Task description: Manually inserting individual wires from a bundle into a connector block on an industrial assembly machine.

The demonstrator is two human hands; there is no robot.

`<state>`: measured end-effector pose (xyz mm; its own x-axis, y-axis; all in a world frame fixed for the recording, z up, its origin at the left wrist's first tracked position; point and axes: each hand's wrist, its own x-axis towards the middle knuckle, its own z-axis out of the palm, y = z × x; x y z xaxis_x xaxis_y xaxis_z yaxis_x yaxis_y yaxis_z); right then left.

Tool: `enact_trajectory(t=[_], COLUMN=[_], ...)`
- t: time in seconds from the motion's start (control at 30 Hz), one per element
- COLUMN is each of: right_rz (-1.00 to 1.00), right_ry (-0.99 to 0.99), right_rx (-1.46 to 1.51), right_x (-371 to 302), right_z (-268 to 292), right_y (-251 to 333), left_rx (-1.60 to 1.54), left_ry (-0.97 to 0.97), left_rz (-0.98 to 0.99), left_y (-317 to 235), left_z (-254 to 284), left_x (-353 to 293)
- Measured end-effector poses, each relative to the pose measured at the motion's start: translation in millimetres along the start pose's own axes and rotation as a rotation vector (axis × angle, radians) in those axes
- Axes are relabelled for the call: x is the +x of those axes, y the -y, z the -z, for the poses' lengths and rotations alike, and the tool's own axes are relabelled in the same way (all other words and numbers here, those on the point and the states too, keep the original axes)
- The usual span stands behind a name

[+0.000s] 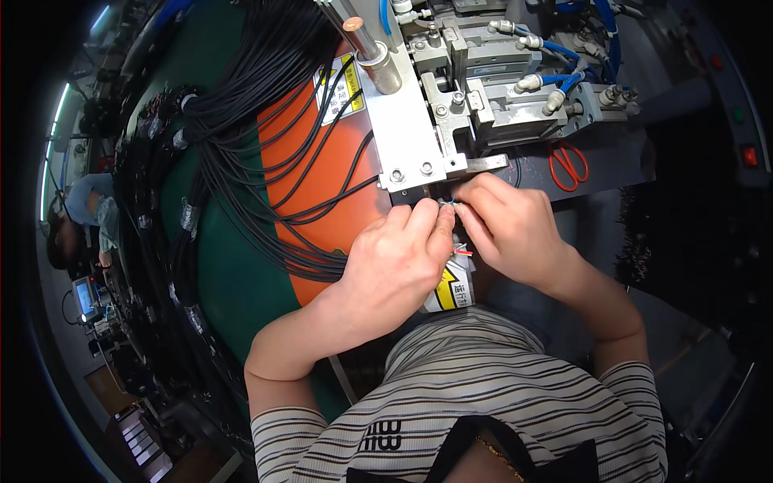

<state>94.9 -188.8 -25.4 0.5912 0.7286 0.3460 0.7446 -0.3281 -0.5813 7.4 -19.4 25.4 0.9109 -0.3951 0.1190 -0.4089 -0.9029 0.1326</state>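
Note:
Both my hands meet at the front of a metal machine plate (409, 141), their fingertips almost touching. My left hand (394, 258) is closed, thumb and index finger pinched at a thin wire (449, 202) that shows a bit of blue. From the other side my right hand (515, 229) pinches the same spot, its fingers bent and closed. Short red, white and orange wire ends (462, 252) stick out beside my left thumb. The fingers hide most of what lies between them and the black slot under the plate.
Black cables (266, 56) fan across an orange and green surface (310, 213) to the left. Pneumatic cylinders (515, 113) with blue hoses stand ahead. Red looped handles (569, 167), apparently scissors, lie right of the plate. A lit red button (750, 156) is far right. Another person (90, 211) is far left.

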Motion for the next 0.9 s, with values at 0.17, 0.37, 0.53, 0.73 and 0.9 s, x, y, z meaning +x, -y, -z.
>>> enact_trajectory(t=[0.17,0.37,0.53,0.73,0.9], right_rz=[0.038,0.092,0.107,-0.079,-0.233], right_ry=[-0.080,-0.046,0.012,0.132,0.179], right_rx=[-0.001,-0.103,-0.233,0.121,0.337], right_x=[-1,0,4,10,10], right_z=[-1,0,6,2,4], right_y=[3,4,11,-11,-11], left_rx=[-0.027,-0.033,-0.048,-0.206,-0.158], left_ry=[-0.053,-0.105,-0.124,-0.131,-0.249], left_rz=[0.018,0.031,0.029,0.103,0.148], left_y=[2,4,5,12,23], left_z=[-7,-11,-12,-9,-10], left_x=[-3,-5,-7,-17,-36])
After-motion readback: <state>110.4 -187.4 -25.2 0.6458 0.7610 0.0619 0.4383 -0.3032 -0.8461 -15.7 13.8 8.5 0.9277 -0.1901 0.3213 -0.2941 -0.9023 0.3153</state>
